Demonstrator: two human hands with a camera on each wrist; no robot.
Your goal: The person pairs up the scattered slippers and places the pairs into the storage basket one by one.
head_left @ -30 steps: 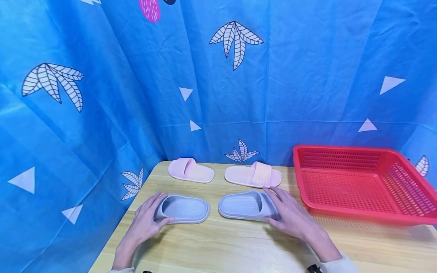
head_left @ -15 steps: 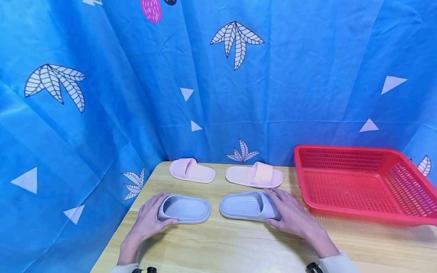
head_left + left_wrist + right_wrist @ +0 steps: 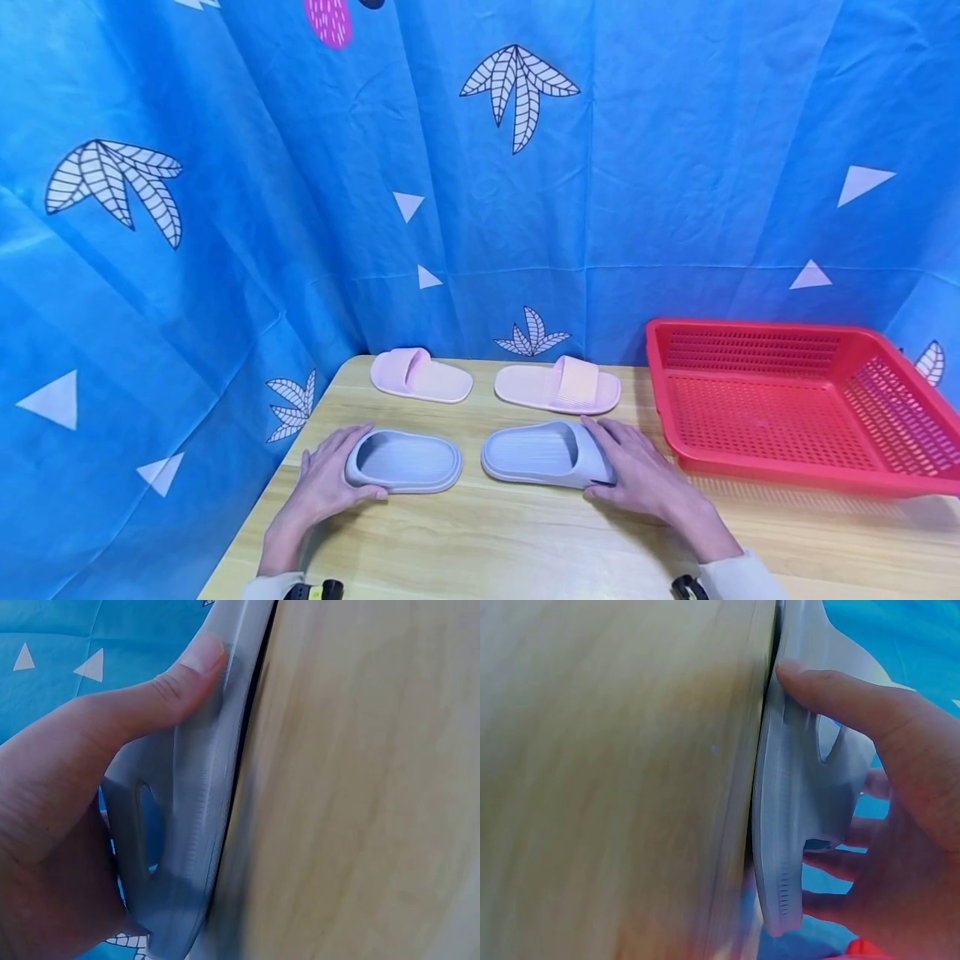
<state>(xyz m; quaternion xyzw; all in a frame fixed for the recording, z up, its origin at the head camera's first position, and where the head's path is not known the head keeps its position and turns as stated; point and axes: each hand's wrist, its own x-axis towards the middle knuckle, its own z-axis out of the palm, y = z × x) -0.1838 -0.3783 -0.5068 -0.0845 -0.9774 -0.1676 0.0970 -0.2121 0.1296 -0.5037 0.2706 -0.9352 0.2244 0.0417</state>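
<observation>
Two grey slippers lie on the wooden table, their heel ends facing each other. My left hand (image 3: pixel 324 477) grips the left grey slipper (image 3: pixel 412 460) round its toe end. In the left wrist view, the thumb presses along the side of the sole and the slipper's side opening (image 3: pixel 152 825) shows below it. My right hand (image 3: pixel 637 467) holds the right grey slipper (image 3: pixel 528 452) by its toe end. In the right wrist view, its thumb rests on the sole's side, with the fingers round the far side of the upper.
Behind the grey pair lie a left pink slipper (image 3: pixel 442 382) and a right pink slipper (image 3: pixel 528 385). A red perforated basket (image 3: pixel 795 468) stands on the table (image 3: pixel 517 542) at the right. A blue patterned curtain (image 3: pixel 495 208) hangs behind and along the left.
My left hand has shifted slightly right at the toe of its slipper, and the black device on that wrist shows more. The right hand has barely moved.
</observation>
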